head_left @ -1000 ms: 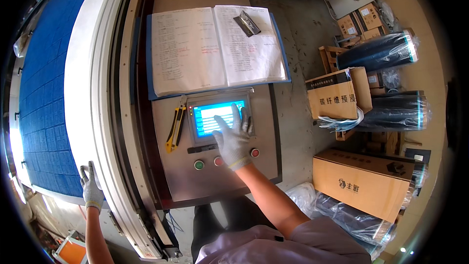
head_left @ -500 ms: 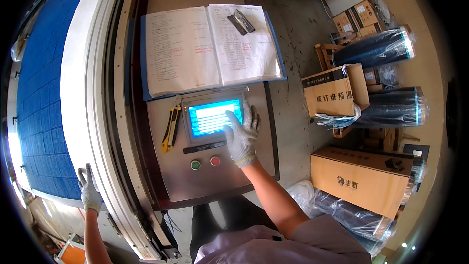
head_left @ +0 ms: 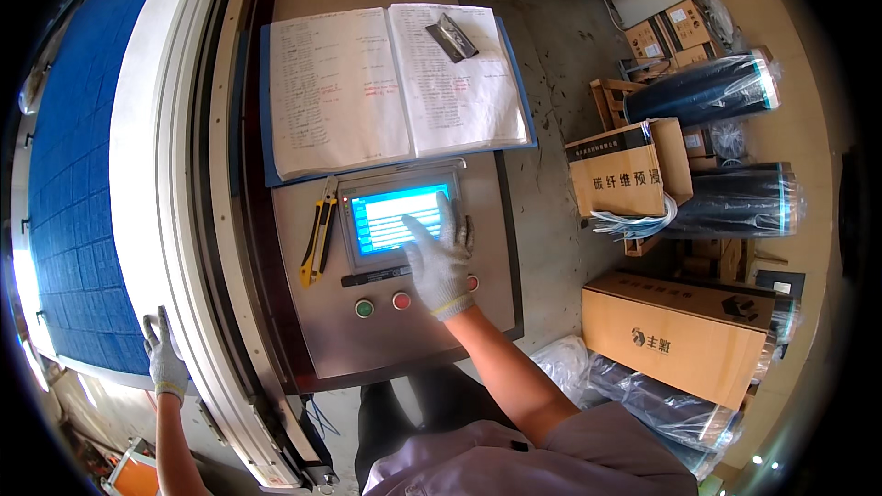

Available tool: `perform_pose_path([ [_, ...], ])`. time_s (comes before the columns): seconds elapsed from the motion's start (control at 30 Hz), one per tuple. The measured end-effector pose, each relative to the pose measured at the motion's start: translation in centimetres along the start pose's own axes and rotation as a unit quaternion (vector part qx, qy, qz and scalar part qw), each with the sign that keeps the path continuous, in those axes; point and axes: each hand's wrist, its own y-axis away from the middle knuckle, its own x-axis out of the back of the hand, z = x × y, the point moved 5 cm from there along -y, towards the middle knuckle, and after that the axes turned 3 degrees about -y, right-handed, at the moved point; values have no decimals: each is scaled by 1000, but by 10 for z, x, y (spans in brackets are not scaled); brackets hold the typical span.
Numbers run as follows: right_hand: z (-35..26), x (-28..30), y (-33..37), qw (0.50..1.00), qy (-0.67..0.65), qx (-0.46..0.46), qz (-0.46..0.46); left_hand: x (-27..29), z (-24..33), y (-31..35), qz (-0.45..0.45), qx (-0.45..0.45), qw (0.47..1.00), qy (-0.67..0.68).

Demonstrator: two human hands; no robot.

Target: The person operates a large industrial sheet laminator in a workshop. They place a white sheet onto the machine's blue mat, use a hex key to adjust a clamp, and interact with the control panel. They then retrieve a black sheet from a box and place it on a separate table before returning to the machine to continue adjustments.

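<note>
My right hand (head_left: 440, 260), in a white knit glove, rests on the lit blue touchscreen (head_left: 390, 218) of a steel control panel (head_left: 404, 331), with a fingertip touching the screen's right part. It holds nothing. My left hand (head_left: 163, 356), also gloved, lies flat with fingers spread on the white edge of the machine table (head_left: 138, 174), beside the blue bed (head_left: 69, 174). Below the screen are a green button (head_left: 365, 309) and a red button (head_left: 401, 300). A black marker (head_left: 375, 276) lies under the screen.
An open handwritten logbook (head_left: 395, 83) with a dark phone-like object (head_left: 451, 37) on it sits above the screen. A yellow utility knife (head_left: 317, 241) lies left of it. Cardboard boxes (head_left: 680, 331) and dark film rolls (head_left: 707, 92) stand on the floor at right.
My right hand slid up from the button area onto the touchscreen. The view shifted slightly. My left hand stayed on the table's edge.
</note>
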Motion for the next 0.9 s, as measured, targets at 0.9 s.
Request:
perform_pose_path([
  [0.9,25,14,9,997,8,8,80,23,21,10,-41,24,999,7],
])
